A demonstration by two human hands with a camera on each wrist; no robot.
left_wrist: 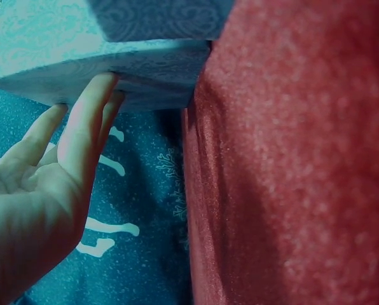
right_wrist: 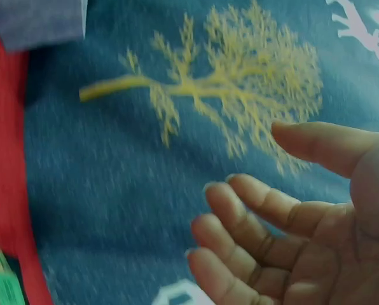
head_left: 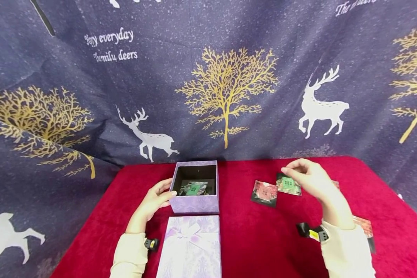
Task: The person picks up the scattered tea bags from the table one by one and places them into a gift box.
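Observation:
My left hand [head_left: 156, 199] touches the left side of an open lilac box [head_left: 194, 204], its thumb at the front left corner. In the left wrist view, extended fingertips meet the patterned box wall [left_wrist: 151, 70]. A green-labelled packet [head_left: 194, 189] lies inside the dark box interior. Over at the right, my right hand [head_left: 309, 177] hovers by another green-labelled packet [head_left: 287, 184], which lies on the red cloth. Loosely curved fingers with nothing between them show on the right hand [right_wrist: 291, 235]. A red-labelled packet [head_left: 265, 193] lies just left of that green one.
The lilac lid [head_left: 194, 251] with a ribbon bow lies in front of the box. Another red packet [head_left: 365, 227] is partly covered by my right forearm; one more [head_left: 336, 184] peeks out behind the hand. A dark blue printed curtain [head_left: 264, 127] hangs behind the table.

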